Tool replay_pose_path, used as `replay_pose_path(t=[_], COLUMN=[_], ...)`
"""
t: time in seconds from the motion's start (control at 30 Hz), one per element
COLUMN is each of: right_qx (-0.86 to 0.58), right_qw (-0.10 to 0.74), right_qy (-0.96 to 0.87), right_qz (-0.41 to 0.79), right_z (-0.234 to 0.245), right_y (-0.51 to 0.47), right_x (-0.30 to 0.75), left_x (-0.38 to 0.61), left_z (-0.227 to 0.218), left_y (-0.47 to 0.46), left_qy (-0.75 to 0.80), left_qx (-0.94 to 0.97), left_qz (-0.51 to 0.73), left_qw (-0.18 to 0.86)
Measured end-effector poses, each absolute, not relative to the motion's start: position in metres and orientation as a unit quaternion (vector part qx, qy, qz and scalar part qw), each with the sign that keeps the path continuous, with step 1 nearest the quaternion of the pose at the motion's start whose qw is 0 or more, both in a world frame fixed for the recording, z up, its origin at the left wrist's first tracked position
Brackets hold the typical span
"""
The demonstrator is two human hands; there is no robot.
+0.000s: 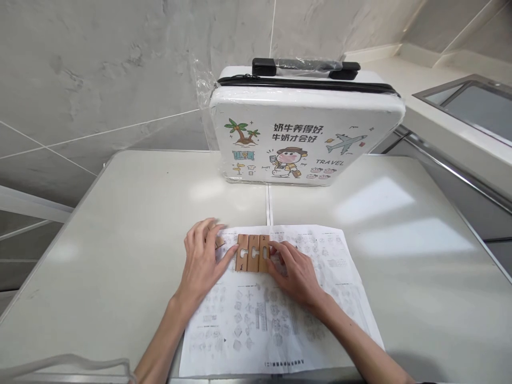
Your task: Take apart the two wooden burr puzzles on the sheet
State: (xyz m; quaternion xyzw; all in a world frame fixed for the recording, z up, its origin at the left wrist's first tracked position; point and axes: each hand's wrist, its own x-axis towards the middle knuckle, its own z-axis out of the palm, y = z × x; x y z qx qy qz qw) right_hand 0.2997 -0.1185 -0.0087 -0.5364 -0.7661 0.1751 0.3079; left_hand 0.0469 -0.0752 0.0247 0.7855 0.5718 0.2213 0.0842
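Three flat wooden puzzle pieces lie side by side on a printed paper sheet point(264, 330). The left piece point(240, 241) and the middle piece point(253, 266) have notches cut in their edges. A slot runs through the right piece point(262, 266), which is marked "2". My right hand point(294, 269) has its thumb and index finger on that piece's right edge. My left hand point(200, 253) is open, its thumb tip against the left piece and its other fingers apart, slightly blurred. Beside those fingers lies another small wooden piece point(219, 242), partly hidden.
A white hard case point(256, 112) with cartoon prints and a black handle stands upright at the table's back, partly in clear plastic. The pale table point(120, 240) has a seam down its middle. To the right is a counter point(424, 69) with a dark glass panel point(476, 106).
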Motion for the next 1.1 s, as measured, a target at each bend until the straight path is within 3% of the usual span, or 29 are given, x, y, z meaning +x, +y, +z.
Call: replay_pose_path(t=[0.23,0.5,0.8,1.1], right_qx=[-0.524,-0.509,-0.481,-0.468], right_qw=[0.31,0.295,0.292,0.298], right_qy=[-0.771,-0.785,-0.802,-0.806], right_qz=[0.187,0.195,0.203,0.204], right_z=[-0.011,-0.009,-0.006,-0.005], right_y=[-0.118,-0.119,-0.118,-0.117], right_x=[0.301,0.302,0.302,0.303], left_x=[0.024,0.009,0.03,0.053], left_z=[0.018,0.025,0.044,0.021], left_y=[-0.062,-0.065,-0.065,-0.061], left_qy=[0.552,0.519,0.399,0.333], left_qx=[0.785,0.791,0.885,0.933], left_qz=[0.185,0.153,0.127,0.075], left_qw=[0.213,0.286,0.204,0.115])
